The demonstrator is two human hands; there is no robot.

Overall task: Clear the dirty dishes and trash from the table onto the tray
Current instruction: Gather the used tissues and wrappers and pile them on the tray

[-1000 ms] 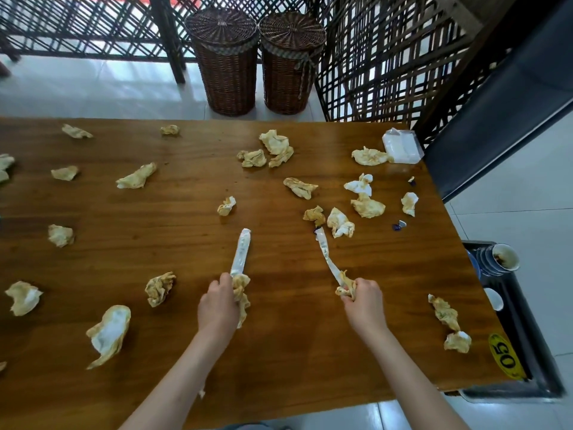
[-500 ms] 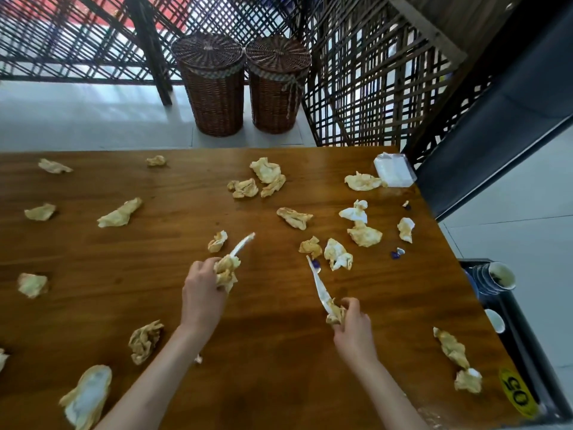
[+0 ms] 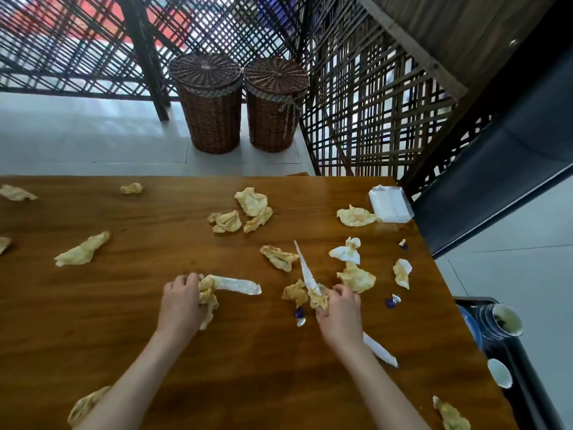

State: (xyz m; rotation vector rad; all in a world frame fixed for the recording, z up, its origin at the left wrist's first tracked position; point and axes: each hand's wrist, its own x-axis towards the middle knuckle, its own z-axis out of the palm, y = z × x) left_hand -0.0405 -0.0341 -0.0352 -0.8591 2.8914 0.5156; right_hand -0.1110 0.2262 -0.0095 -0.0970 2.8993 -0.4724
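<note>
Yellow-stained crumpled napkins litter the wooden table, and the nearest loose one lies touching or just beside the right hand, on its left. That hand's fingers curl round a stained wad with a long white wrapper whose axis points away towards the far edge. The left hand grips another napkin wad and a white wrapper lying crosswise to the right. The black tray, holding stacked cups, sits past the table's right edge, so the right hand is the nearer one for unloading, I judge.
</note>
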